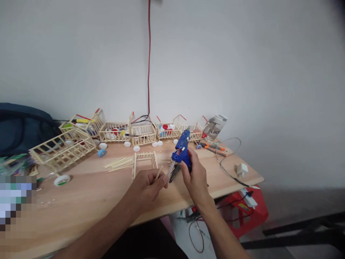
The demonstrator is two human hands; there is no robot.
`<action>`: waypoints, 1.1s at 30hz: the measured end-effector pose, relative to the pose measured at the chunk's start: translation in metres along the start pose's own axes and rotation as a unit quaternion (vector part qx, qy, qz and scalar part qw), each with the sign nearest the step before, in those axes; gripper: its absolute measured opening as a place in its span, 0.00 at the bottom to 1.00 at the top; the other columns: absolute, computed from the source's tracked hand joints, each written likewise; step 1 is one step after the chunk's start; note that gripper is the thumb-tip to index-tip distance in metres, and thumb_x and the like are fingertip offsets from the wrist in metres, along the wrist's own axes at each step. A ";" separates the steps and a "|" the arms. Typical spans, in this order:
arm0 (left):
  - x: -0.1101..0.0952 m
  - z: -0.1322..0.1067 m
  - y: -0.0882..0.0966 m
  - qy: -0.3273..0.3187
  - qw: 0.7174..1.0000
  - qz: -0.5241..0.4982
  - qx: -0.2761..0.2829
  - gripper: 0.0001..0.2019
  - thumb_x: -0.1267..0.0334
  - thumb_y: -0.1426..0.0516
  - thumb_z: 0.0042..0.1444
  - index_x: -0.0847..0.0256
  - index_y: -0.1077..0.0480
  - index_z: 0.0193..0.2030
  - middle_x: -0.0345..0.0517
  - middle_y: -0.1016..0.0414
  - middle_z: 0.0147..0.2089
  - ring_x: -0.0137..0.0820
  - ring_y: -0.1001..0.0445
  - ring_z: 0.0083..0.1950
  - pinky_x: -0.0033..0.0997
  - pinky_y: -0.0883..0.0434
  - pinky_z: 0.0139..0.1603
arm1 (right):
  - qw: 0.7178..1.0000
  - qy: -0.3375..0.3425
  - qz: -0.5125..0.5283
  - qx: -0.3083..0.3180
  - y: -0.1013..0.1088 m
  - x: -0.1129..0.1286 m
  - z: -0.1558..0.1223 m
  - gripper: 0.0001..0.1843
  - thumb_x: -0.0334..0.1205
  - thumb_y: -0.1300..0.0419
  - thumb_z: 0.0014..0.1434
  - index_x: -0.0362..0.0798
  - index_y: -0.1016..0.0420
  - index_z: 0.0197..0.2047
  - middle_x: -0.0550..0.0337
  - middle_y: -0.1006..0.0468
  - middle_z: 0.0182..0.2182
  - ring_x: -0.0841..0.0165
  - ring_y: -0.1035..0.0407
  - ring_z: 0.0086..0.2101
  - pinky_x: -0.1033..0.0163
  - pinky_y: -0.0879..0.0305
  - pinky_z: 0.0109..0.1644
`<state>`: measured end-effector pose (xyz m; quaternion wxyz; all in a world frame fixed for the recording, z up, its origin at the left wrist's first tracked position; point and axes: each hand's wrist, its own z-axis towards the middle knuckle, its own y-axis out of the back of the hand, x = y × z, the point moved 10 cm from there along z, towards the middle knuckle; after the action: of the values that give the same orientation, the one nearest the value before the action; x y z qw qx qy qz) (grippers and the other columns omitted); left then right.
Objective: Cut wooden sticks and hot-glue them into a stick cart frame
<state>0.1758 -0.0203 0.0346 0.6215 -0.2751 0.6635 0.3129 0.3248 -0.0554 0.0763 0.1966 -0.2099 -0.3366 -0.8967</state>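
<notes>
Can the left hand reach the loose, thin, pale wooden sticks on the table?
Probably yes: the loose sticks lie uncovered, and the left hand could likely skirt the pale rectangular wooden frame, though it holds a short wooden stick.

1. A row of stick carts (142,133) lines the back of the worktop (88,201), before the wall (81,64).
2. Another cart (64,149) stands before the row's left end, right of the backpack (24,126).
3. Mid-worktop, a stick frame (145,154) sits before the row, loose sticks (118,164) to its left.
4. The glue gun (184,144) is in the right hand (196,174), right of the left hand (148,185).
5. Pliers (215,147) lie right of the row, before a container (215,127).
6. An adapter (242,169) sits near the right edge.
</notes>
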 end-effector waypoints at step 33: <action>-0.050 0.018 0.051 -0.118 0.976 0.066 -0.171 0.11 0.58 0.38 0.48 0.64 0.22 0.33 0.35 0.34 0.21 0.22 0.43 0.23 0.23 0.45 0.25 | 0.995 0.095 -0.029 -0.026 -0.010 0.018 -0.001 0.23 0.37 0.44 0.62 0.49 0.38 0.61 0.47 0.23 0.51 0.57 0.27 0.50 0.51 0.29 0.51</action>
<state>0.1530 0.0258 0.0874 0.6170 -0.2942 0.5388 0.4924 0.3046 -0.0529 0.0792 0.1961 -0.1188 -0.2987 -0.9264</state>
